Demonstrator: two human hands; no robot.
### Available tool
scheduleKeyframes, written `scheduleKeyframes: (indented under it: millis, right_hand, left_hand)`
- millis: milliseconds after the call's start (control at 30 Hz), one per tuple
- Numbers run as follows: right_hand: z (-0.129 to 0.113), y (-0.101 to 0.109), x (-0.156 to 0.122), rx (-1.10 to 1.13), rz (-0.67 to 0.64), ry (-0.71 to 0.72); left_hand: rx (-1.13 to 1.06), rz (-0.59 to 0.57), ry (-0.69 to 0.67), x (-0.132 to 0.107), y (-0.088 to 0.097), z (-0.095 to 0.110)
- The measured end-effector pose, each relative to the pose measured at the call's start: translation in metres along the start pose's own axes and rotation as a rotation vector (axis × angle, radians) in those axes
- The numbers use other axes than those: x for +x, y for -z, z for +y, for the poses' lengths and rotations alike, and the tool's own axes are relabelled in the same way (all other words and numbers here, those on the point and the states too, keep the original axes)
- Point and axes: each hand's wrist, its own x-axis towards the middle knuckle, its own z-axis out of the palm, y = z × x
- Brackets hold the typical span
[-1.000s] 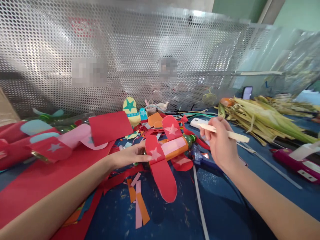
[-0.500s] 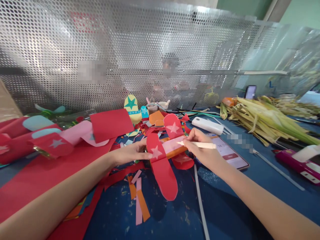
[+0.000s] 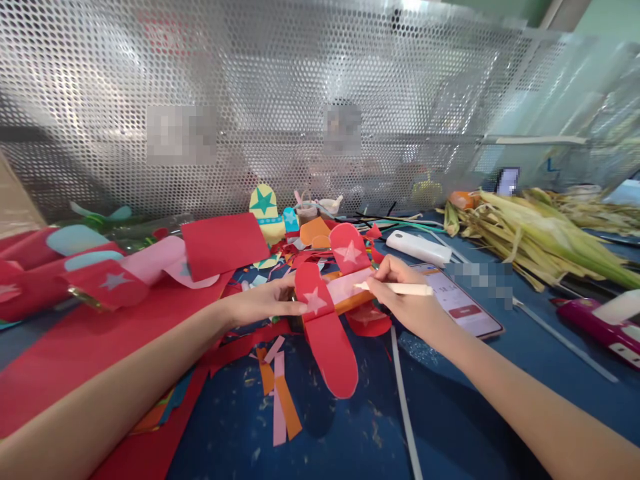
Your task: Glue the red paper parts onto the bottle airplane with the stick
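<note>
A paper aeroplane model point(image 3: 330, 303) lies on the blue table, with red wings bearing pale stars and an orange and pink body. My left hand point(image 3: 263, 303) steadies it, fingertips pressed on the left of the near wing. My right hand point(image 3: 403, 297) is closed on a cream stick point(image 3: 400, 288), held like a pen, its tip touching the pink strip on the body.
Red paper sheets point(image 3: 223, 243) and other star-marked models lie at the left, paper scraps point(image 3: 277, 393) in front. A phone point(image 3: 463, 303), white case point(image 3: 417, 248), corn husks point(image 3: 530, 243) and pink tool point(image 3: 607, 323) lie right. A perforated metal screen point(image 3: 300, 100) stands behind.
My right hand came down and left with the stick, from above the table to the model's body. My left hand stayed on the wing.
</note>
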Motion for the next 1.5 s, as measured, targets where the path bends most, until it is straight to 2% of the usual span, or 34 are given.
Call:
scheduleKeyframes:
  millis: [300, 533, 1100, 1500]
  right_hand:
    - [0.003, -0.001, -0.0005, -0.014, -0.008, 0.03]
    - [0.0052, -0.0013, 0.0004, -0.011, 0.006, 0.024]
    - [0.0045, 0.0003, 0.0017, -0.042, 0.045, 0.042]
    - [0.0047, -0.0004, 0.0014, -0.004, 0.005, 0.028]
  left_hand:
    - [0.034, 0.036, 0.003, -0.0004, 0.0034, -0.0051]
    - [-0.021, 0.01, -0.046, 0.001, 0.0004, -0.0031]
    - [-0.032, 0.015, -0.038, 0.0005, 0.0, -0.0016]
    - [-0.003, 0.003, -0.003, -0.0005, 0.0028, -0.0019]
